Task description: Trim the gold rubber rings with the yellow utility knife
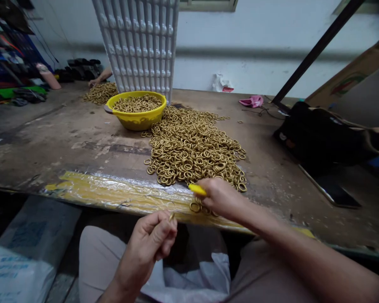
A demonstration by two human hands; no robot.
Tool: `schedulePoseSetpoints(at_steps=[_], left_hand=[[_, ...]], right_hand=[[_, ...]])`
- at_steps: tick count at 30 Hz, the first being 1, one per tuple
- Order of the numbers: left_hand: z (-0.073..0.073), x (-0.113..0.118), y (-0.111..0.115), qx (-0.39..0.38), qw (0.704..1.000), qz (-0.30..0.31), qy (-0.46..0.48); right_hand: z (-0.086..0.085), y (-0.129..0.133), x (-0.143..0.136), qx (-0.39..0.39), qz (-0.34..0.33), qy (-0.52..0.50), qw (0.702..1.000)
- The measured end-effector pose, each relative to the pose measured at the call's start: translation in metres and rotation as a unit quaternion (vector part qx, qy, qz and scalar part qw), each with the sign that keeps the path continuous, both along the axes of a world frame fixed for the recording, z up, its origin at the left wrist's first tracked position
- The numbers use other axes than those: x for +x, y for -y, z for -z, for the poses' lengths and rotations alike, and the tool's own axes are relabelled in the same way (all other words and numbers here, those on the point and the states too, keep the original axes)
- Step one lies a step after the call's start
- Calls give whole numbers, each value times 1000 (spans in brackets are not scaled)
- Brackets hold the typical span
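Note:
My left hand (156,240), in front of the table edge, pinches a small brass-coloured ring (172,216) between thumb and finger. Over the table's front edge my right hand (219,195) is closed round a yellow-handled tool (197,190); its working end is hidden, so its kind does not show. Beneath that hand lie a few loose rings (195,206). Just beyond it spreads a big heap of the same rings (192,147). A yellow plastic basin (139,120) filled with rings stands at the heap's far left.
A ribbed grey panel (142,46) stands upright behind the basin. Past it, another person's hand (97,80) is at a second ring pile (100,93). A phone (331,189) and a black bag (316,134) lie at the right. Yellow tape (113,191) covers the table's front edge.

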State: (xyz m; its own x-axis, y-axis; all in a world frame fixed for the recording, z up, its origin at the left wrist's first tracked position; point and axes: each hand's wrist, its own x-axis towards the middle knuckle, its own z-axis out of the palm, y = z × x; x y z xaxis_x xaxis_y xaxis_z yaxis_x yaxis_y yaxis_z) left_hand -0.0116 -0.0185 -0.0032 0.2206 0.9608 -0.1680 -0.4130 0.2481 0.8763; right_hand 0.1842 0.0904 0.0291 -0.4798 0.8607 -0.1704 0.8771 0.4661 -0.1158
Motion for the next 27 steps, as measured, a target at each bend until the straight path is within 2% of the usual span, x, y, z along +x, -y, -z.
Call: schedulePoseSetpoints(at_steps=[2,4,7,9,12,14,16,18,20,22,24,25,26,27], left_hand=[[7,-1,-5,-49,997,-51,27],[14,-4,-8,-79,992,-83,56],[20,-8,-7,-106,986,-72,105],[25,-8,-5,-130,982,-53,125],[35,-2,-3,-166,978,-55,115],[39,3,-4,-185,976,-59,97],[37,9,-5,-189,975,-43,104],[31,12,-7,-166,976,-21,137],[23,14,-9,-135,977,-12,167],[17,15,-11,-116,976,-13,182],[12,15,-13,-111,977,-18,182],[11,15,-13,-112,977,-19,178],[10,15,-13,-113,979,-23,171],[10,15,-13,-113,980,-29,159]], right_hand=[[8,9,-6,-32,-53,-4,998],[18,16,-12,-24,-77,14,997],[27,19,-18,-13,-83,24,996],[27,16,-19,-28,-75,11,997],[20,10,-19,-94,-31,-82,992],[15,8,-20,-187,15,-211,959],[11,9,-21,-300,57,-343,888],[8,12,-23,-389,94,-432,808],[6,17,-26,-441,128,-485,745],[5,21,-29,-467,137,-522,701],[4,23,-31,-486,125,-539,676],[4,24,-32,-492,117,-537,675],[3,24,-33,-491,108,-528,684],[2,24,-32,-476,97,-513,708]])
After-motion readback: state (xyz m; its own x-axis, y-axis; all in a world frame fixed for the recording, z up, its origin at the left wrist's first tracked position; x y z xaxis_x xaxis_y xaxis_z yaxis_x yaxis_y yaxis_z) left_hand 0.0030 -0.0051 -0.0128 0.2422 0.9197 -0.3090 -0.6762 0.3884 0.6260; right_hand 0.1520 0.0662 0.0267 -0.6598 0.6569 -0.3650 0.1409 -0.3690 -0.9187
